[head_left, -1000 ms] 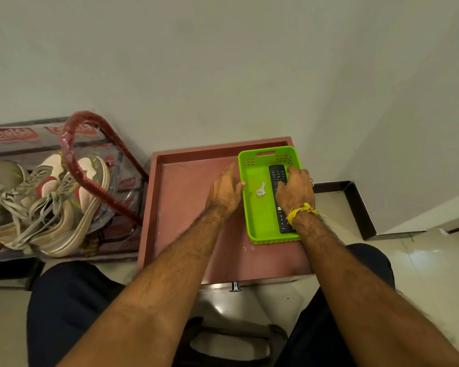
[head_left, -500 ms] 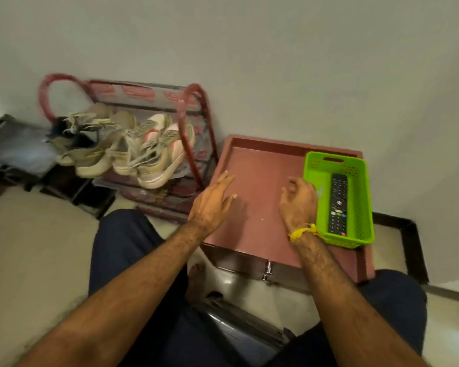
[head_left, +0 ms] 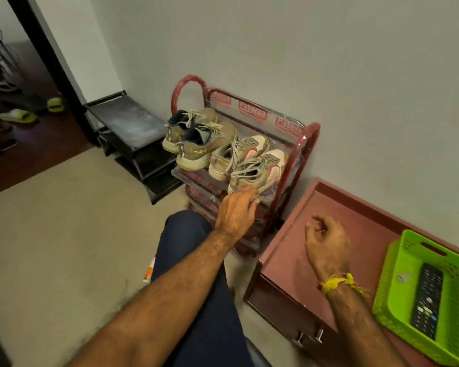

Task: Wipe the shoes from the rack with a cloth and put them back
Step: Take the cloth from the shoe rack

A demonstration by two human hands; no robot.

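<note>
Half a second back, left hand flat on the maroon wooden box top; now reaching out to the red metal shoe rack (head_left: 306, 144), well clear of the box. Right hand off the box's middle as well, lifted nearer its rack-side edge.

Left hand (head_left: 236, 210) stretched forward from the arm, palm down, fingertips touching the heel sole of the nearest cream-and-red laced sneaker (head_left: 257, 169) on the rack's top shelf; fingers hooked under the sole edge, though whether truly gripping cannot be told. Right hand (head_left: 326, 241) hanging above the maroon wooden box (head_left: 289, 250) just right of the rack, fingers loosely curled and apart, holding nothing (yellow thread band (head_left: 337, 283) at the wrist).

Counted on the rack's top shelf: four sneakers, two cream-and-red at the box end, two olive-tan with dark linings (head_left: 196, 139) at the far end, all heels outward. No cloth seen.

On the box, at the end far from the rack: one lime-green perforated plastic basket (head_left: 390, 300), with one black remote control (head_left: 427, 300) and one small silver key (head_left: 403, 277) inside. Left of the rack: one low black metal stand (head_left: 127, 125).
</note>
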